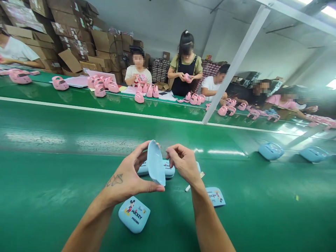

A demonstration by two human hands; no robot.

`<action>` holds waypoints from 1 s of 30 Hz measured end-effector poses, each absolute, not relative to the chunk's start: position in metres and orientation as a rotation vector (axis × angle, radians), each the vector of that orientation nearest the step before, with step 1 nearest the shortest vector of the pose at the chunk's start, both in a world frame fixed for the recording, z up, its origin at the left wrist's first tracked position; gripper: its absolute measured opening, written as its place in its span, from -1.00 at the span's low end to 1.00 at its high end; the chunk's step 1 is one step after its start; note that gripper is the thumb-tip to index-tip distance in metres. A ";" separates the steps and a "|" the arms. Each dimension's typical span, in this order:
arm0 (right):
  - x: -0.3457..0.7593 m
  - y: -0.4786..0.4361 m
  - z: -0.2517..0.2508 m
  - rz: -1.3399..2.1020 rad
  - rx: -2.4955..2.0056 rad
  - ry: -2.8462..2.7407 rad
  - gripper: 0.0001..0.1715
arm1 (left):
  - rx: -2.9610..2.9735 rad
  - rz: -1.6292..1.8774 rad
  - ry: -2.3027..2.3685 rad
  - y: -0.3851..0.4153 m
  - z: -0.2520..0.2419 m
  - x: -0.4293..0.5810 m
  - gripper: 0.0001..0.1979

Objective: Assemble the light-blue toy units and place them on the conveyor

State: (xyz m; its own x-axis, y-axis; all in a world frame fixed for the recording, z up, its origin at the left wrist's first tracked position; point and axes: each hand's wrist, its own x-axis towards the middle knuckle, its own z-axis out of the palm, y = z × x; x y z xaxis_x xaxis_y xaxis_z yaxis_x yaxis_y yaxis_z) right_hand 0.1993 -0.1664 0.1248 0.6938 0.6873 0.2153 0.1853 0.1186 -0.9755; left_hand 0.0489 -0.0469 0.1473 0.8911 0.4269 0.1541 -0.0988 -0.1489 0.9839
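Light-blue shell (pixel 156 164) is sitting in L hand (pixel 128 175), up off the green table (pixel 78 217), roughly mid-view, long axis standing near vertical w/ top end leaning slightly L. L thumb is pressing at the lower end, other L fingers are wrapping the far side & upper end, so the grip is spanning the piece end to end. Hollow side seems to be facing R, i.e. toward R hand (pixel 183 164), which is hovering just beside it, approx. level w/ the upper half. R fingers are curling inward, apparently w/ a small gap btwn them & shell edge; tips partly hidden, so can't tell if they're pinching anything small. Key relation: shell is lying just L of R fingertips, its long axis running crosswise to where they're pointing; L hand is the one touching. Behind shell, printed blue cases (pixel 169 171) are resting on table, partly blocked. Printed panel (pixel 134 214) is lying face up below L hand; 2nd panel (pixel 217 196) is poking out past R forearm, nr a white stick (pixel 188 188). Opposite, co-worker (pixel 185 66) is holding a pink item (pixel 188 77).
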 end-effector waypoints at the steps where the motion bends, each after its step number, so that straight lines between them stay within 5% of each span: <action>1: 0.198 -0.166 0.125 0.421 -1.474 -0.774 -0.77 | 1.687 0.478 0.265 -0.048 0.146 0.050 0.13; 15: 0.200 -0.156 0.113 0.252 -1.616 -0.743 -0.75 | 2.255 0.556 0.264 -0.064 0.126 0.066 0.05; 30: 0.203 -0.150 0.106 0.093 -1.659 -0.787 -0.82 | 2.230 0.475 0.310 -0.076 0.139 0.073 -0.06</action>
